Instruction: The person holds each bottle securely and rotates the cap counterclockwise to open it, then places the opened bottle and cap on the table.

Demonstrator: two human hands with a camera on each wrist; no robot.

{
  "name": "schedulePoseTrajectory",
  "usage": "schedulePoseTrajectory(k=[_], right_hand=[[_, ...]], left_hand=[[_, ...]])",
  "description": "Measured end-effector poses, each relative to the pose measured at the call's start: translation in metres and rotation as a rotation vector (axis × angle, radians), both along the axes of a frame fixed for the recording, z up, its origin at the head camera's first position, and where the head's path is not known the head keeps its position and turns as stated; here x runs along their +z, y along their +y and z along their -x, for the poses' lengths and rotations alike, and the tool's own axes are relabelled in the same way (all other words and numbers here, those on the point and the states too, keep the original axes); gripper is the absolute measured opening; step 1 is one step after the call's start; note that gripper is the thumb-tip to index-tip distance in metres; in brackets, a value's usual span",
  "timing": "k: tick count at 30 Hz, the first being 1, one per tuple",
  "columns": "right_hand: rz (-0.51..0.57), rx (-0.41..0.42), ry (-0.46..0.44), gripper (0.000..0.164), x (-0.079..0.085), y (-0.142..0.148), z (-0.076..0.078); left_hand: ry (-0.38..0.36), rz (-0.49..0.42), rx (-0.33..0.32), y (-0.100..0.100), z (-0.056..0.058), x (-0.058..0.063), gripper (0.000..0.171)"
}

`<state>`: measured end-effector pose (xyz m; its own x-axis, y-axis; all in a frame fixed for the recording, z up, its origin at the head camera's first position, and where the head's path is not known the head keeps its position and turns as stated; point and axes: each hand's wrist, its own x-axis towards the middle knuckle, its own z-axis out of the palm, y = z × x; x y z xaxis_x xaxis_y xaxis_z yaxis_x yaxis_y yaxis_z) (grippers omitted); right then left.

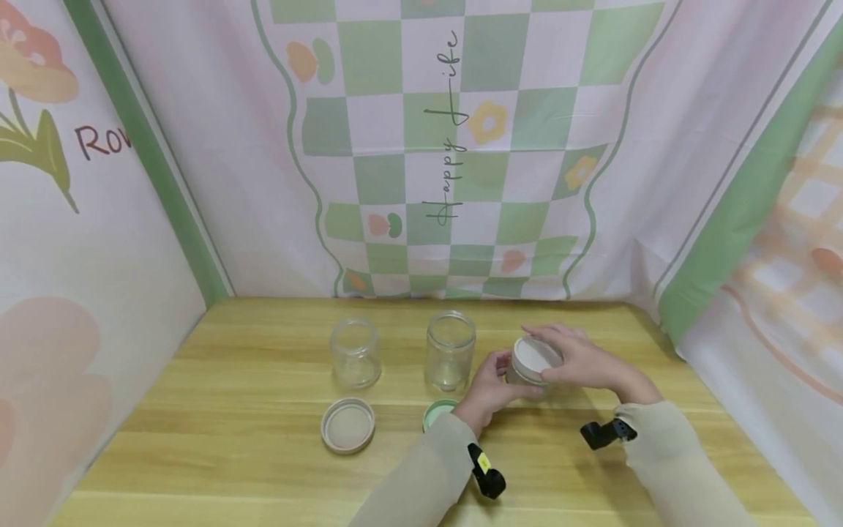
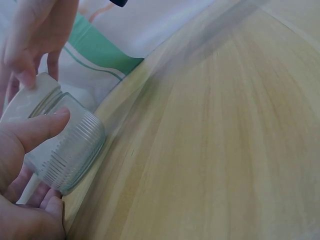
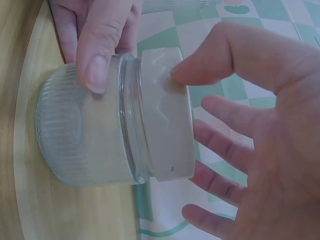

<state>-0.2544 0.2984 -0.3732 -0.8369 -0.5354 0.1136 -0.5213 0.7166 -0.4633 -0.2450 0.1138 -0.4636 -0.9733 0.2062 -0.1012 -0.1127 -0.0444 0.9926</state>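
Observation:
At the right of the table in the head view, my left hand point(image 1: 489, 389) grips a ribbed clear glass jar point(image 3: 82, 132), thumb on one side and fingers on the other. A white lid point(image 1: 535, 354) sits on the jar's mouth. My right hand point(image 1: 581, 359) holds this lid by its edge from above, and the right wrist view shows the thumb pressed on its side. In the left wrist view the jar's base is right at the wooden tabletop. My left hand and sleeve partly cover a green-rimmed lid point(image 1: 437, 412).
Two lidless clear jars, a rounded one point(image 1: 356, 353) and a taller one point(image 1: 451, 351), stand to the left of the hands. A beige lid point(image 1: 348, 426) lies in front of the rounded jar. Patterned curtains point(image 1: 435, 161) border the wooden table point(image 1: 217, 410) at the back and sides.

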Motion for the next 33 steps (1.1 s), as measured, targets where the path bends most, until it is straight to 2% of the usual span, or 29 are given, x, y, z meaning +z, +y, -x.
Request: schedulePoseTrajectory(k=[10,15,23,33], right_hand=[[0.015,-0.084,0.009,0.077,0.0,-0.008,0.0],[-0.024,-0.154,0.045,0.076,-0.004,-0.014,0.0],[-0.088,-0.258,0.06,0.088,-0.007,-0.02,-0.003],[-0.094,-0.282,0.094,0.086,-0.012,-0.018,-0.005]], left_hand=[[0.0,0.003,0.004,-0.002,0.001,0.001,0.069],[0.002,0.001,0.004,-0.001,-0.001,0.002,0.068],[-0.01,0.006,0.008,0.0,0.0,0.002,0.066],[-0.009,0.029,0.012,0.001,0.0,0.003,0.067]])
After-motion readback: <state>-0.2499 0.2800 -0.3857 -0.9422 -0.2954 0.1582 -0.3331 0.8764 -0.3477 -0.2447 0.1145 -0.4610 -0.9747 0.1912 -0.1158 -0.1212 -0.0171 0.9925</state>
